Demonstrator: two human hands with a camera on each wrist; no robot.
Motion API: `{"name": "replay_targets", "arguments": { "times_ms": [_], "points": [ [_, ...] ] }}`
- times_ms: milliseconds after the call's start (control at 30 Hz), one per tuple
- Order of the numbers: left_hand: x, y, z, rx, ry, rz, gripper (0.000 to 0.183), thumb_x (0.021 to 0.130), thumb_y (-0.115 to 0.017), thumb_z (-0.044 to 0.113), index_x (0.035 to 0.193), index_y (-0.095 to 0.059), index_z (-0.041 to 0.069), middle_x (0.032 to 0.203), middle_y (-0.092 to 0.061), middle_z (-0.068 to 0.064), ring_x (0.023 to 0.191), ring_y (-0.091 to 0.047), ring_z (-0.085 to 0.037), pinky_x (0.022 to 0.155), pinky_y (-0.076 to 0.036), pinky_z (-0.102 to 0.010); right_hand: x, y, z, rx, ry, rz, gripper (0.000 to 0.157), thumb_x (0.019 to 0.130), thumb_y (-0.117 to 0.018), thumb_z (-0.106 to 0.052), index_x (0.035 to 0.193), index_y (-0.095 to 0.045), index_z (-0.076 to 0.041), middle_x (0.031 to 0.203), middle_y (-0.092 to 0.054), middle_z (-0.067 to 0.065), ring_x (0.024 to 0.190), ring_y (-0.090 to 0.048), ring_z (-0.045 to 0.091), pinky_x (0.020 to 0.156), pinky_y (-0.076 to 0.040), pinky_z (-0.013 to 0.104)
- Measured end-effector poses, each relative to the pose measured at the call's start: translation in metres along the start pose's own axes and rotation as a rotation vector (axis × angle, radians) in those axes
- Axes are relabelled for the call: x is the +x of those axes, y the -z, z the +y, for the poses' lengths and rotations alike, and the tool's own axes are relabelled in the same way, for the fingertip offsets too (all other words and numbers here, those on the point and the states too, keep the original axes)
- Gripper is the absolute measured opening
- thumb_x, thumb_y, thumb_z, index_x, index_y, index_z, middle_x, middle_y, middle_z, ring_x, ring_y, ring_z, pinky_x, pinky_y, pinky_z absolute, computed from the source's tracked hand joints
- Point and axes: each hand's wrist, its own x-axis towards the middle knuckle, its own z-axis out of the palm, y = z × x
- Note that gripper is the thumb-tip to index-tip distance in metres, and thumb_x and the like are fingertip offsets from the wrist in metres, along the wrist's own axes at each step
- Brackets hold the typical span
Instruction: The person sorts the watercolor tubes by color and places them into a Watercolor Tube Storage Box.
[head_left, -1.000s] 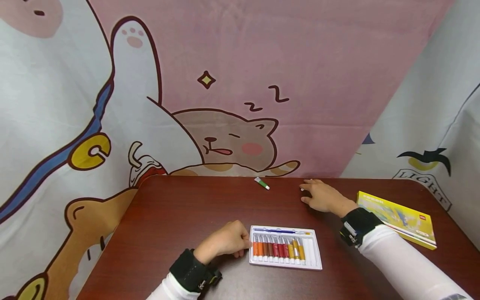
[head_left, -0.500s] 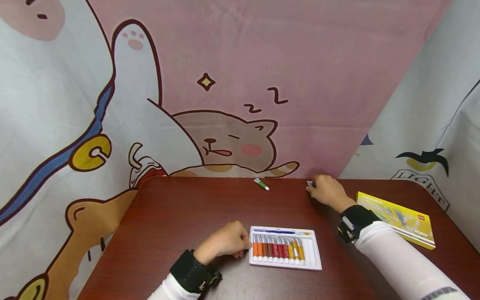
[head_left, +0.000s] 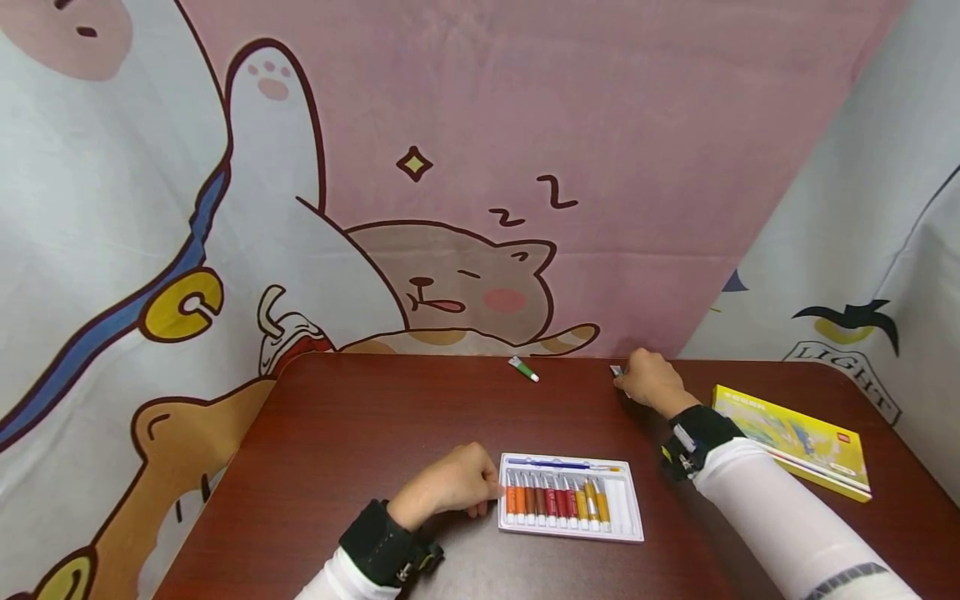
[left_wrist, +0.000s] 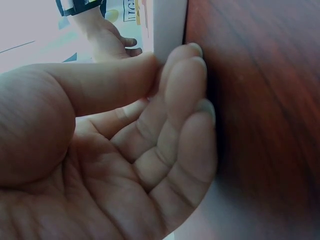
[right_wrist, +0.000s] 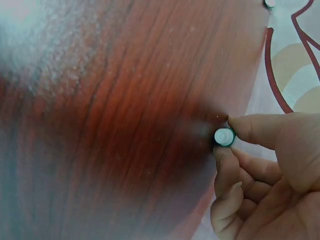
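At the table's far edge, my right hand (head_left: 652, 382) pinches a small paint tube (right_wrist: 224, 137) between thumb and fingertips. Its white cap faces the right wrist camera, with a rim of dark green behind it. In the head view only the tube's silvery end shows past the fingers. My left hand (head_left: 453, 483) grips the left edge of a white plastic tray (head_left: 634, 500) between thumb and curled fingers. The tray holds a row of orange, brown, red and yellow paint tubes (head_left: 551, 500) and a blue-handled paintbrush (head_left: 551, 462). Bare slots show at its right side.
A green paint tube (head_left: 523, 368) with a white cap lies by the table's back edge, left of my right hand. Below my right forearm's far side, a yellow box (head_left: 802, 442) lies on the brown table (head_left: 360, 417). A printed cloth (head_left: 637, 167) hangs behind.
The fingers of my right hand were spread over the far edge and have closed on the paint tube there. The right forearm has shifted slightly left. My left hand stays on the tray.
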Motion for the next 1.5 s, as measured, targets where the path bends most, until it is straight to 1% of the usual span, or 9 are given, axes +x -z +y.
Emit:
{"name": "replay_targets", "arguments": {
  "times_ms": [167, 300, 500, 600, 767, 1000, 1133, 1300, 1500],
  "points": [
    [0.000, 0.000, -0.001, 0.006, 0.002, 0.002, 0.031, 0.086, -0.066, 0.015, 0.055, -0.062, 0.010, 0.046, -0.060, -0.005, 0.040, -0.056, -0.017, 0.036, -0.034, -0.020, -0.005, -0.002, 0.005, 0.106, 0.019, -0.036, 0.026, 0.078, -0.071, -0.020, 0.056, -0.064, -0.006, 0.050, -0.053, 0.002, 0.048, -0.049, 0.019, 0.044, -0.037, 0.030],
    [0.000, 0.000, -0.001, 0.006, 0.001, 0.001, 0.031, 0.086, -0.066, 0.015, 0.056, -0.062, 0.010, 0.046, -0.060, -0.005, 0.040, -0.056, -0.017, 0.036, -0.035, -0.020, -0.012, -0.002, 0.009, 0.153, 0.026, -0.044, 0.029, 0.078, -0.070, -0.020, 0.054, -0.062, -0.004, 0.047, -0.050, 0.001, 0.045, -0.047, 0.017, 0.041, -0.035, 0.028],
    [0.000, 0.000, 0.000, 0.010, -0.004, 0.001, 0.030, 0.086, -0.066, 0.015, 0.056, -0.062, 0.010, 0.047, -0.060, -0.005, 0.040, -0.056, -0.017, 0.036, -0.035, -0.020, -0.023, 0.002, 0.010, 0.180, 0.058, -0.002, 0.028, 0.081, -0.065, -0.021, 0.059, -0.063, -0.004, 0.048, -0.051, -0.001, 0.045, -0.045, 0.014, 0.040, -0.032, 0.026],
    [0.000, 0.000, 0.000, 0.012, -0.007, 0.000, 0.031, 0.085, -0.066, 0.014, 0.055, -0.062, 0.009, 0.047, -0.060, -0.006, 0.040, -0.056, -0.017, 0.036, -0.035, -0.020, -0.032, 0.007, 0.007, 0.224, 0.072, 0.017, 0.026, 0.082, -0.064, -0.020, 0.062, -0.065, -0.003, 0.051, -0.053, 0.000, 0.047, -0.046, 0.015, 0.041, -0.033, 0.027],
    [0.001, 0.001, 0.000, 0.006, -0.012, -0.003, 0.030, 0.085, -0.066, 0.013, 0.056, -0.062, 0.009, 0.047, -0.060, -0.006, 0.040, -0.056, -0.017, 0.036, -0.034, -0.020, -0.050, 0.013, 0.004, 0.307, 0.064, 0.005, 0.023, 0.085, -0.063, -0.020, 0.071, -0.066, -0.002, 0.059, -0.056, 0.005, 0.052, -0.047, 0.018, 0.044, -0.036, 0.028],
    [0.001, 0.000, 0.000, 0.012, -0.018, -0.006, 0.031, 0.085, -0.066, 0.014, 0.056, -0.062, 0.007, 0.047, -0.060, -0.006, 0.040, -0.056, -0.017, 0.036, -0.034, -0.019, -0.078, 0.013, 0.000, 0.378, 0.062, 0.013, 0.021, 0.085, -0.065, -0.023, 0.083, -0.068, -0.002, 0.063, -0.060, 0.005, 0.056, -0.051, 0.018, 0.048, -0.042, 0.030],
    [0.000, 0.000, 0.000, 0.009, -0.017, -0.004, 0.031, 0.085, -0.066, 0.013, 0.055, -0.062, 0.007, 0.047, -0.060, -0.006, 0.040, -0.056, -0.017, 0.036, -0.033, -0.020, -0.097, 0.008, -0.006, 0.432, 0.062, 0.004, 0.021, 0.084, -0.068, -0.024, 0.085, -0.068, -0.003, 0.062, -0.060, 0.006, 0.054, -0.052, 0.019, 0.046, -0.045, 0.031],
    [0.000, 0.000, 0.000, 0.013, -0.012, -0.006, 0.030, 0.085, -0.066, 0.013, 0.056, -0.062, 0.008, 0.046, -0.060, -0.005, 0.040, -0.056, -0.017, 0.036, -0.033, -0.020, -0.120, -0.001, -0.016, 0.455, 0.026, -0.007, 0.023, 0.081, -0.072, -0.027, 0.086, -0.069, -0.004, 0.064, -0.063, 0.005, 0.056, -0.055, 0.021, 0.046, -0.047, 0.031],
    [0.001, 0.000, 0.000, 0.010, -0.012, -0.006, 0.030, 0.085, -0.066, 0.013, 0.056, -0.062, 0.008, 0.046, -0.060, -0.006, 0.040, -0.056, -0.017, 0.036, -0.034, -0.020, -0.144, -0.010, -0.029, 0.478, 0.000, -0.008, 0.023, 0.078, -0.075, -0.026, 0.084, -0.070, -0.004, 0.065, -0.066, 0.002, 0.055, -0.057, 0.018, 0.044, -0.047, 0.029]
  ]
}}
